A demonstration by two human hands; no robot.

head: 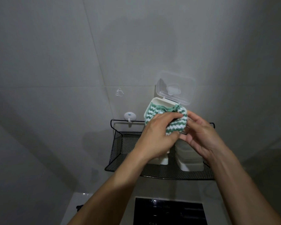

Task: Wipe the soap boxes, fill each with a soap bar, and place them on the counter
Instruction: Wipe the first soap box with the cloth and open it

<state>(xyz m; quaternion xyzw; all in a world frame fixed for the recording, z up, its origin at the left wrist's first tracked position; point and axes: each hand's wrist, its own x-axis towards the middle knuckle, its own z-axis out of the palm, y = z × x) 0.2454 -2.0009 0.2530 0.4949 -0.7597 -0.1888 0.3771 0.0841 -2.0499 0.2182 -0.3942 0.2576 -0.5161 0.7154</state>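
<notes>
At frame centre, the left hand (156,135) presses a striped cloth (169,122) into the open soap box (154,104). The right hand (199,135) grips the box's right edge. Bare wall fills the frame's upper half.

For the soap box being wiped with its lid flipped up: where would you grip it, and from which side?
Probably by the white base of the soap box, from below and the right, as the right hand does now. The clear lid stands open at the back and looks thin, and the left hand presses the cloth over the front.

A black mesh wall shelf (120,144) hangs above a dark cooktop (169,211).
</notes>
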